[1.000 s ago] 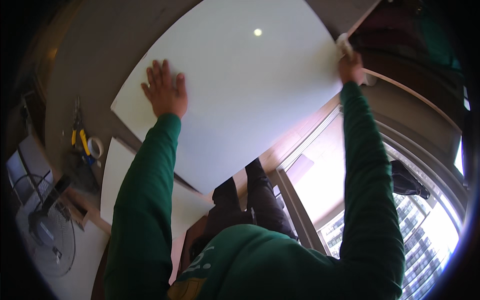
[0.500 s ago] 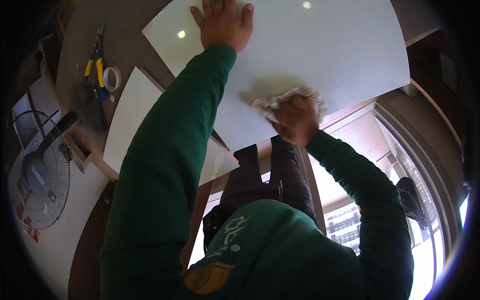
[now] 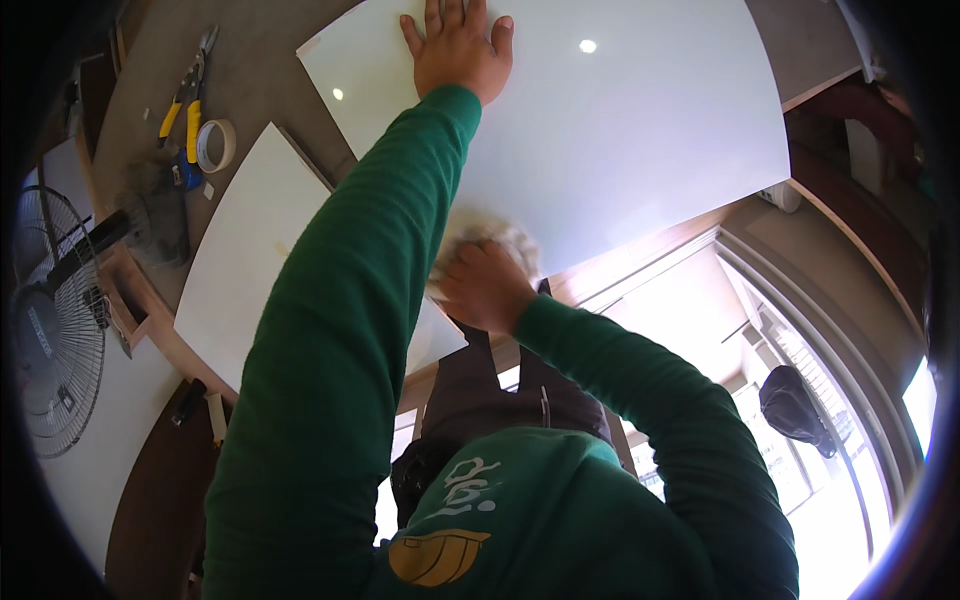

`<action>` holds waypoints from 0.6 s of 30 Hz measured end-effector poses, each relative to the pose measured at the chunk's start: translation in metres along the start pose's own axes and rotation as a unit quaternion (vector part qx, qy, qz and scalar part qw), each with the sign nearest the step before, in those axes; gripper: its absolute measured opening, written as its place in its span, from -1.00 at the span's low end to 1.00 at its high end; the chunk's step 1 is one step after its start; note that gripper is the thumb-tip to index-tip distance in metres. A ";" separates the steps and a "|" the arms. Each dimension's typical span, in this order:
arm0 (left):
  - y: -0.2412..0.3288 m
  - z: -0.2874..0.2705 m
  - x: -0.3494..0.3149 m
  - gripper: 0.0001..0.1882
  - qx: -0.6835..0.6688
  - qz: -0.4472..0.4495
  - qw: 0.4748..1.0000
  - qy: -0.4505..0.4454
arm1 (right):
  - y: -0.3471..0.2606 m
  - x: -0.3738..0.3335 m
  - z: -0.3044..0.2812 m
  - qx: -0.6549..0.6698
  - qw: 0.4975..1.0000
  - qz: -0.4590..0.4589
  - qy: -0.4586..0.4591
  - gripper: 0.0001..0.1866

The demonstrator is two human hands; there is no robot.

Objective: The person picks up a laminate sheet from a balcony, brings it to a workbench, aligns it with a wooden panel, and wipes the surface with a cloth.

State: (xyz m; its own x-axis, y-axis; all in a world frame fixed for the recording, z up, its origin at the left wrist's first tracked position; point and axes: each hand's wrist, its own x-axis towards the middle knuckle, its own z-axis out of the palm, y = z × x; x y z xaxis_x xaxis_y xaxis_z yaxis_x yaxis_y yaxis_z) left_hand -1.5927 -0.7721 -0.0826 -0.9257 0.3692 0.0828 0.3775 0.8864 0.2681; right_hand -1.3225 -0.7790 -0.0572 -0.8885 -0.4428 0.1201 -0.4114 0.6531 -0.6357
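Note:
A large glossy white panel [image 3: 640, 130] lies in front of me, reflecting two bright spots of light. My left hand [image 3: 460, 55] rests flat on its far left part, fingers spread. Near the panel's close edge, my right hand [image 3: 485, 285] grips a crumpled whitish cloth [image 3: 500, 238], pressed down at the near left corner and blurred by motion. My left forearm passes just left of the cloth. Beneath that arm lies a second white panel [image 3: 245, 250], partly hidden by the green sleeve.
On the brown surface at the left lie yellow-handled snips [image 3: 190, 100], a roll of tape [image 3: 215, 146] and a dark brush-like thing [image 3: 155, 215]. A wire-caged fan [image 3: 55, 330] stands at far left. At right, a dark cap-like object [image 3: 795, 408] sits near the window frame.
My right hand has swept the cloth leftward and toward me along the panel's near edge. The left hand stays flat on the panel. The whole view has shifted slightly.

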 end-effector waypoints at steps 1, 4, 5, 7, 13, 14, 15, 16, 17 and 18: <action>-0.003 0.000 0.001 -0.35 -0.002 0.002 1.000 0.001 | 0.004 -0.015 -0.003 0.002 1.000 0.003 0.001 -0.85; -0.012 0.003 -0.002 -0.35 -0.055 -0.009 0.998 0.028 | 0.045 -0.027 -0.030 -0.076 0.997 -0.015 0.020 -0.68; -0.014 0.003 -0.004 -0.35 -0.112 -0.009 0.992 0.050 | 0.072 -0.012 -0.043 -0.156 0.987 -0.020 0.010 -0.57; -0.013 0.004 -0.008 -0.34 -0.227 -0.003 0.969 0.092 | 0.150 0.027 -0.078 -0.256 0.956 0.018 0.142 -0.61; -0.035 -0.007 -0.026 -0.33 -0.043 0.145 0.989 -0.007 | 0.275 0.099 -0.167 -0.344 0.868 0.291 0.207 -0.41; -0.035 -0.013 -0.047 -0.15 -0.035 0.154 0.987 -0.033 | 0.276 0.093 -0.165 -0.344 0.862 0.307 0.210 -0.40; -0.043 -0.017 -0.073 -0.20 -0.011 0.143 0.990 -0.009 | 0.270 0.100 -0.161 -0.336 0.859 0.318 0.219 -0.39; -0.057 -0.018 -0.103 -0.24 0.020 0.129 0.991 0.015 | 0.256 0.112 -0.152 -0.305 0.866 0.325 0.227 -0.39; -0.054 -0.024 -0.131 -0.25 0.002 0.126 0.992 0.005 | 0.255 0.111 -0.154 -0.313 0.860 0.336 0.222 -0.41; -0.054 -0.031 -0.160 -0.25 -0.036 0.119 0.992 -0.002 | 0.257 0.111 -0.157 -0.319 0.855 0.346 0.218 -0.43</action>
State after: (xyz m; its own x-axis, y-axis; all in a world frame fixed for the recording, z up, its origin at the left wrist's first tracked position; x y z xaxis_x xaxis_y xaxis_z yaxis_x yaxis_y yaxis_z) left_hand -1.4653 -0.8877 -0.0802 -0.8106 0.5666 0.1479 0.5821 0.7523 0.3085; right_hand -1.5587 -0.5640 -0.0870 -0.8983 0.3649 0.2448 0.3396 0.9301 -0.1401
